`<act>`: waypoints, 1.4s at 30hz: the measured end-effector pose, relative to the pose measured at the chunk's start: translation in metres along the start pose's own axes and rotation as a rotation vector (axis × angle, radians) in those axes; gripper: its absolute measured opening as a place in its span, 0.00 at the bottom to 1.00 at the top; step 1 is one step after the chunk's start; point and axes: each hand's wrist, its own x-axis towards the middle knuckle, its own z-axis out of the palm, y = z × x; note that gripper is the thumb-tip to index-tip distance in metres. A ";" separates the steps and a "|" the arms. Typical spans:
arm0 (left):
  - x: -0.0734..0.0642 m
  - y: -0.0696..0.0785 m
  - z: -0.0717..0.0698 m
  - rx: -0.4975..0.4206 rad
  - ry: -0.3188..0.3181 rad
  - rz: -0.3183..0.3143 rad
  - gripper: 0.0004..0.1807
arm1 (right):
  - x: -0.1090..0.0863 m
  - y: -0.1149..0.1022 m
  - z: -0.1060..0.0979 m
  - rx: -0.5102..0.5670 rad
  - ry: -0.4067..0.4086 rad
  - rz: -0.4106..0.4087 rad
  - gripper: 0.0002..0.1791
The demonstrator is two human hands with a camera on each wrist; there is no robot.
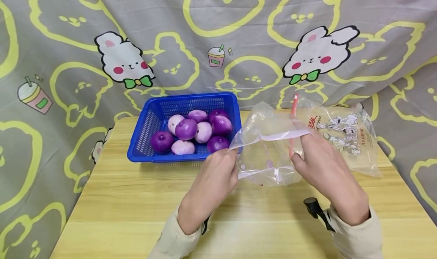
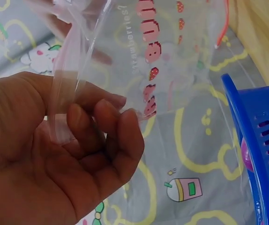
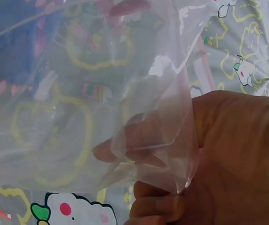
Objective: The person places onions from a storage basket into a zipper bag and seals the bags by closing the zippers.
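Observation:
A clear plastic zip bag (image 1: 264, 153) with a pale pink seal strip is spread between both hands, its mouth apart. My left hand (image 1: 218, 171) pinches the bag's left edge, beside the basket. In the left wrist view, red print and small strawberries show on the bag (image 2: 148, 47), and the left hand's fingers (image 2: 120, 126) are curled at its edge. My right hand (image 1: 322, 162) grips the opposite edge. Through the film in the right wrist view, a finger of the right hand (image 3: 228, 150) appears within the bag.
A blue plastic basket (image 1: 138, 137) with several purple onions (image 1: 186, 129) stands left of the bag. Another clear bag (image 1: 348, 135) with printed cartoon figures and a red slider (image 1: 294, 111) lies on the wooden table (image 1: 112, 213) at right. A patterned cloth (image 1: 246, 35) hangs behind.

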 end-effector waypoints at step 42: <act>0.008 -0.039 0.001 -0.146 -0.326 0.056 0.21 | -0.003 0.003 -0.010 0.037 -0.172 -0.185 0.29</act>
